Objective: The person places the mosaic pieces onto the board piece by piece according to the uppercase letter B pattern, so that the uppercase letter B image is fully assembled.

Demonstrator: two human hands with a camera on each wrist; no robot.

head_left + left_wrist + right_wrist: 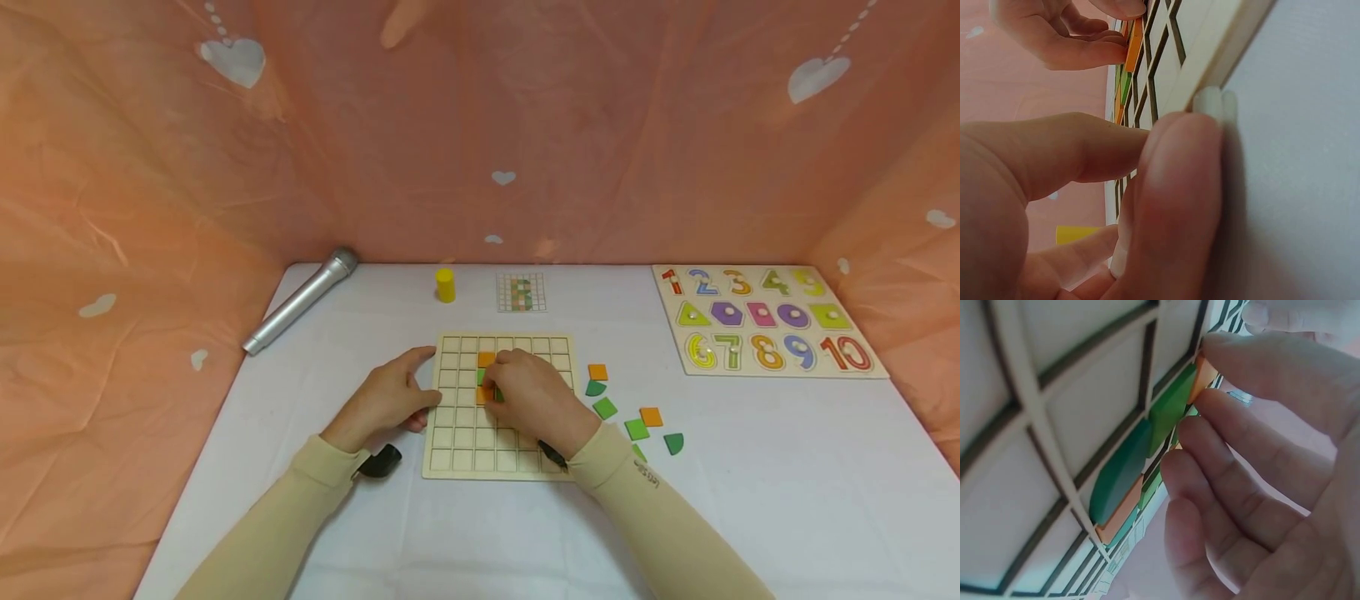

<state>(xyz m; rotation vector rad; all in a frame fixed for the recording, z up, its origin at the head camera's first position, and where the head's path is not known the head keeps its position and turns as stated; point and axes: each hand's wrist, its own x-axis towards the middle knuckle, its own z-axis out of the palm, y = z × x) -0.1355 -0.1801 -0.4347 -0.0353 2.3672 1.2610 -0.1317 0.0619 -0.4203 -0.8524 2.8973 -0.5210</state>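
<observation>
Salmon-pink cloth (420, 150) printed with pale hearts hangs around a table (465, 533) covered in white. In the table's far left corner lies a silver microphone (300, 304); a yellow cylinder (446, 286) and a pattern card (522, 292) sit near the far edge, and a number-and-shape puzzle board (776, 321) fills the far right corner.

The wooden grid board (442, 437) lies in the middle of the table. The left hand (386, 398) is at its left edge, thumb and forefinger spread apart, the other fingers tucked lower. The right hand (540, 396) reaches in over the right edge, its thumb and fingertips pinching an orange square tile (482, 397) near the board's centre. Further orange and green tiles lie in the cells around it, partly covered by that hand.

Beside the board's right edge are loose orange squares (651, 417), light green squares (637, 429) and dark green quarter-circles (673, 443).
</observation>
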